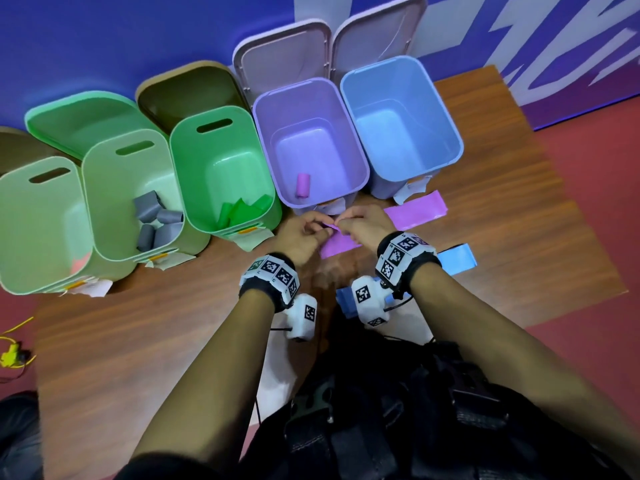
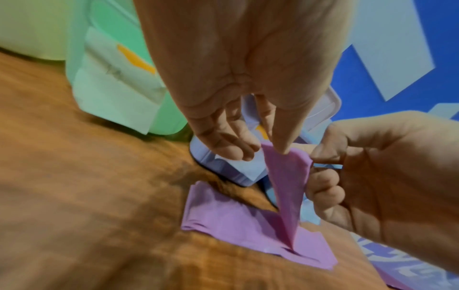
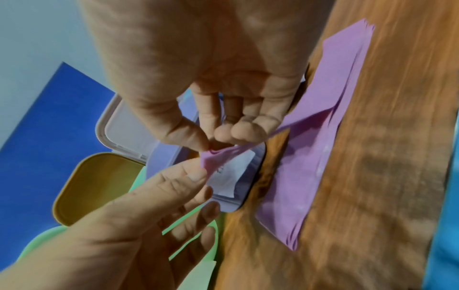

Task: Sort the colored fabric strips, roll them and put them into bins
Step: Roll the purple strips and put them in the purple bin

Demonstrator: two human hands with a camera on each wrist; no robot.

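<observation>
Nearest, both hands pinch one end of a thin purple fabric strip [image 2: 285, 186] lifted off the flat purple stack [image 1: 414, 214] on the wooden table [image 1: 138, 341]: left hand [image 1: 301, 237] and right hand [image 1: 363, 225] by thumb and fingertips. Just beyond stands the open lilac plastic bin [image 1: 311, 140], holding one rolled purple strip [image 1: 302, 185].

Both hands' fingers [image 3: 196, 137] pinch a purple strip's [image 3: 305, 123] end, lifted above the purple stack [image 3: 310, 176].
</observation>
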